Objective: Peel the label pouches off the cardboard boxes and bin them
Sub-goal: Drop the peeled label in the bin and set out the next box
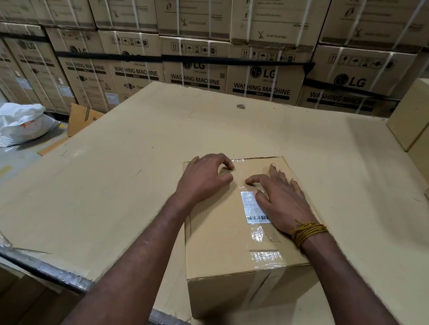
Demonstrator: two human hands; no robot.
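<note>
A small brown cardboard box (pixel 219 241) sits on a big cardboard sheet right in front of me. On its top is a clear label pouch with a white barcode label (pixel 251 207). My right hand (pixel 280 198) lies flat on the box top, fingers spread, partly covering the label's right side. My left hand (pixel 204 178) rests on the far left of the box top, fingers curled with their tips down near the clear tape at the far edge. Neither hand holds anything.
The big cardboard sheet (pixel 108 191) covers the work surface. Plain boxes (pixel 420 112) stand at the right edge. A wall of stacked washing machine cartons (pixel 195 61) fills the back. White sacks (pixel 23 123) lie on the floor at the left.
</note>
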